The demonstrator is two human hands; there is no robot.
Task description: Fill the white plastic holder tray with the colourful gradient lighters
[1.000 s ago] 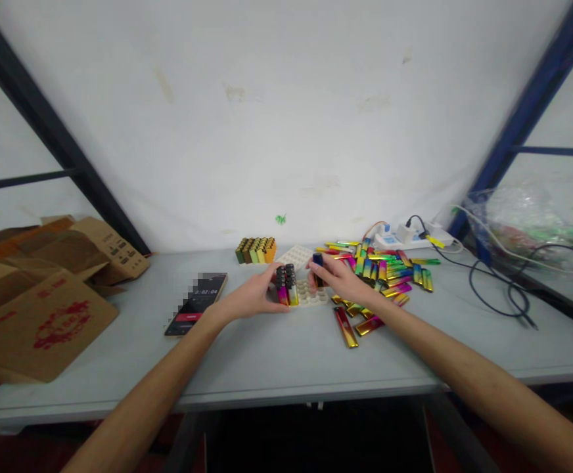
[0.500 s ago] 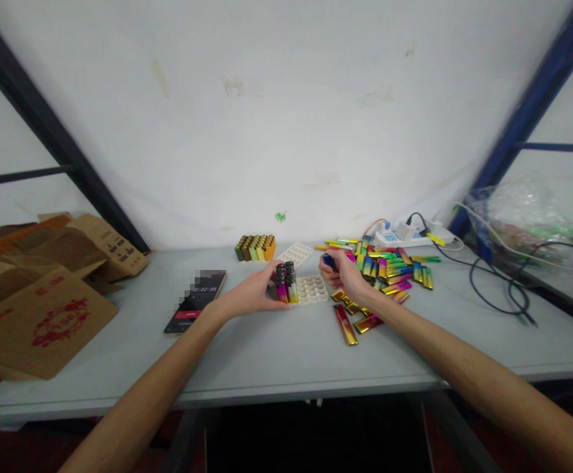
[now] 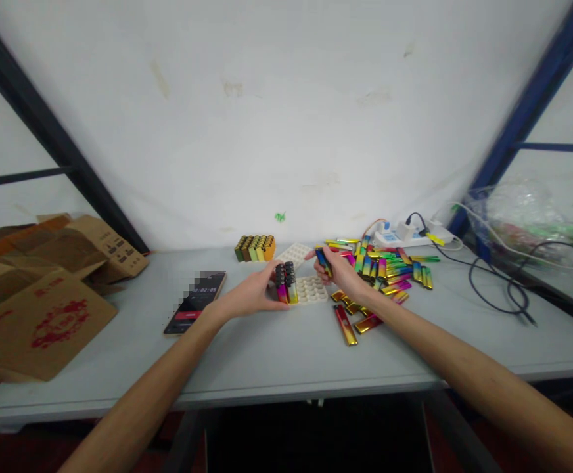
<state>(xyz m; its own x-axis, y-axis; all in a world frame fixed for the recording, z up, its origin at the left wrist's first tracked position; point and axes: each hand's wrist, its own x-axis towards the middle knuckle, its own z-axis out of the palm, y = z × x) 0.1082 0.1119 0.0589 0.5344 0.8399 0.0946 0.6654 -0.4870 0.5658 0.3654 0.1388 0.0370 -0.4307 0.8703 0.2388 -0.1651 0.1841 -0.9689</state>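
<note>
My left hand [image 3: 254, 289] curves round the left end of two rows of upright lighters [image 3: 291, 289] with black tops and shiny pink and yellow bodies. They stand in the left part of a white tray [image 3: 313, 289] with round hollows; the hollows to the right show bare. My right hand [image 3: 343, 272] is closed on one shiny blue-and-gold lighter [image 3: 323, 261], held tilted above the tray's right end. Just beyond that hand lies a loose heap of shiny, rainbow-coloured lighters [image 3: 385, 266]. A red-and-gold lighter [image 3: 345, 325] lies nearer the front edge.
At the back stands a block of upright green, yellow and orange pieces [image 3: 254, 248] beside a second white tray [image 3: 296, 253]. A phone [image 3: 195, 302] and cardboard boxes [image 3: 64, 309] are on the left. A power strip [image 3: 409, 235], a black cable [image 3: 501, 309] and plastic bags [image 3: 523, 210] occupy the right.
The lighter in my right hand has tipped so that more of its blue-and-gold body shows, and the index finger has stretched leftward. My left hand stays at the rows.
</note>
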